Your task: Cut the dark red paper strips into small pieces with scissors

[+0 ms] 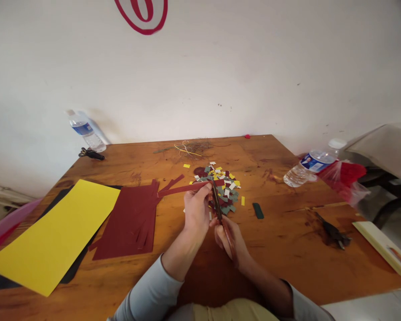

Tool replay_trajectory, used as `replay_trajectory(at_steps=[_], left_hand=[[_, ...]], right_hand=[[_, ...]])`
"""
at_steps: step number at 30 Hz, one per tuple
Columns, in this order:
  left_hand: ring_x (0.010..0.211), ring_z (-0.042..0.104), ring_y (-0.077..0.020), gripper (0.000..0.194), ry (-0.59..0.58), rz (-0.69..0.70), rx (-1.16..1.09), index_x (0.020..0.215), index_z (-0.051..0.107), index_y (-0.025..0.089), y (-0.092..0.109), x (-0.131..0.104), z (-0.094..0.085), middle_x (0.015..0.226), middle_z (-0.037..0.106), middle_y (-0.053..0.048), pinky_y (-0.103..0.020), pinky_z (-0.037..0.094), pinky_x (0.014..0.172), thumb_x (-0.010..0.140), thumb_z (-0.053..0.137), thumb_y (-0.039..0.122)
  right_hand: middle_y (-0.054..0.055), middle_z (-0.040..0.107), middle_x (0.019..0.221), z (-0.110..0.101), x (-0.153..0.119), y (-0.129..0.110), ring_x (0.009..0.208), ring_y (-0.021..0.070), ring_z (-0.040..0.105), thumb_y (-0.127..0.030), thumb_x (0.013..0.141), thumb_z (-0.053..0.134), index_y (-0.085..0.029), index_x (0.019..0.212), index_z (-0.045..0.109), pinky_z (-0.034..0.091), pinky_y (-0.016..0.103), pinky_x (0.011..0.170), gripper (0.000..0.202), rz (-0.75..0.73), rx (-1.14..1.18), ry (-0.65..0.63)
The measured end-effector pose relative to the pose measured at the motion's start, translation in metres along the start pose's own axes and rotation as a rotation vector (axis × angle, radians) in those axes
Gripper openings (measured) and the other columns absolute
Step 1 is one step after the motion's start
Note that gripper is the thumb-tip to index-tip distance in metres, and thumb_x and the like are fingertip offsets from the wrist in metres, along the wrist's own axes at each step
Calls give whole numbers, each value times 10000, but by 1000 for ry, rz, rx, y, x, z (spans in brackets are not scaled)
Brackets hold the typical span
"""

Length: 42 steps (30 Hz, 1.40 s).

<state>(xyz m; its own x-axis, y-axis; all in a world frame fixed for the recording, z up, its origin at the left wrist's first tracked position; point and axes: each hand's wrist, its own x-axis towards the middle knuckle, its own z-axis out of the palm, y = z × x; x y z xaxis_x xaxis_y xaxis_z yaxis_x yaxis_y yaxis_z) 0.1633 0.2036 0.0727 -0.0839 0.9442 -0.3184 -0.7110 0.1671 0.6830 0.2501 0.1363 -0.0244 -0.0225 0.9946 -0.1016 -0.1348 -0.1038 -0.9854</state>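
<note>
Between the thumb and fingers of my left hand [197, 207] is a dark red paper strip [175, 189], its long end pointing left. My right hand [232, 240] is closed around the handles of a pair of scissors [218, 203], whose blades point away from me and meet the strip near its right end. Whether the blades are fully closed is hard to make out. Below and beyond the blades lies a pile of small cut paper pieces [232, 194] in grey, white, yellow and dark red. Left of my hands are dark red sheets [127, 223] with loose strips on top.
A yellow sheet [56, 236] overlaps a black sheet [75, 267] at left. Water bottles stand at back left [87, 131] and right [312, 165]. Thin wires [190, 148] lie near the wall. A black tool [334, 234] and a white box [382, 245] are at right.
</note>
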Motion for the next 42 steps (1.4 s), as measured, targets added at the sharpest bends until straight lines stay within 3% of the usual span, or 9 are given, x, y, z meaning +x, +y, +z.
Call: replay_trajectory(at_steps=[6, 11, 16, 22, 26, 33, 37, 42], left_hand=[[510, 527, -80, 264, 11, 50, -27, 606, 636, 162, -2, 6, -4, 572, 623, 9, -224, 421, 551, 625, 887, 242], [527, 543, -90, 325, 58, 114, -67, 581, 539, 193, -1, 10, -8, 556, 610, 12, -221, 415, 557, 638, 859, 206], [523, 556, -92, 337, 57, 98, -50, 602, 525, 197, 0, 11, -8, 570, 617, 16, -220, 421, 557, 650, 858, 207], [494, 541, -91, 350, 64, 106, -41, 606, 516, 203, 2, 9, -6, 560, 600, 27, -230, 411, 545, 677, 859, 215], [476, 491, -76, 409, 66, 141, -59, 581, 479, 208, 4, 8, -6, 529, 537, 58, -219, 378, 522, 667, 879, 227], [539, 560, -102, 225, 71, 162, -74, 623, 657, 171, 10, 9, -6, 589, 622, 12, -241, 434, 557, 653, 866, 251], [522, 553, -93, 265, 60, 150, -69, 613, 639, 178, 8, 8, -7, 590, 622, 24, -235, 425, 548, 612, 893, 253], [510, 541, -94, 296, 67, 93, -63, 570, 613, 179, 4, 6, -5, 571, 619, 19, -238, 421, 537, 577, 897, 260]], right_hand=[[-120, 333, 487, 0, 2, -2, 425, 96, 289, -642, 797, 773, -241, 767, 575, 252, 246, 416, 448, 65, 51, 51], [-136, 287, 477, 1, 1, -6, 428, 83, 229, -652, 780, 781, -239, 769, 578, 213, 234, 417, 461, 70, 81, 74], [-137, 280, 473, 3, 0, -11, 426, 74, 213, -733, 741, 788, -246, 746, 548, 185, 227, 412, 543, 100, 115, 66], [-133, 268, 480, 2, 0, -8, 430, 83, 214, -671, 768, 793, -252, 742, 546, 197, 235, 396, 487, 85, 79, 90], [-128, 278, 490, 0, -1, -6, 433, 88, 224, -656, 794, 764, -243, 759, 574, 203, 242, 403, 456, 73, 61, 81], [-94, 387, 549, -1, 0, 0, 479, 105, 314, -605, 825, 738, -220, 852, 619, 248, 247, 468, 404, -1, 3, 16], [-97, 350, 519, 2, 3, 3, 469, 104, 271, -620, 813, 732, -236, 806, 594, 200, 244, 453, 408, 18, 22, -25], [-57, 424, 578, 2, 5, -3, 522, 112, 310, -530, 783, 750, -239, 731, 565, 258, 249, 476, 349, -1, -69, 23]])
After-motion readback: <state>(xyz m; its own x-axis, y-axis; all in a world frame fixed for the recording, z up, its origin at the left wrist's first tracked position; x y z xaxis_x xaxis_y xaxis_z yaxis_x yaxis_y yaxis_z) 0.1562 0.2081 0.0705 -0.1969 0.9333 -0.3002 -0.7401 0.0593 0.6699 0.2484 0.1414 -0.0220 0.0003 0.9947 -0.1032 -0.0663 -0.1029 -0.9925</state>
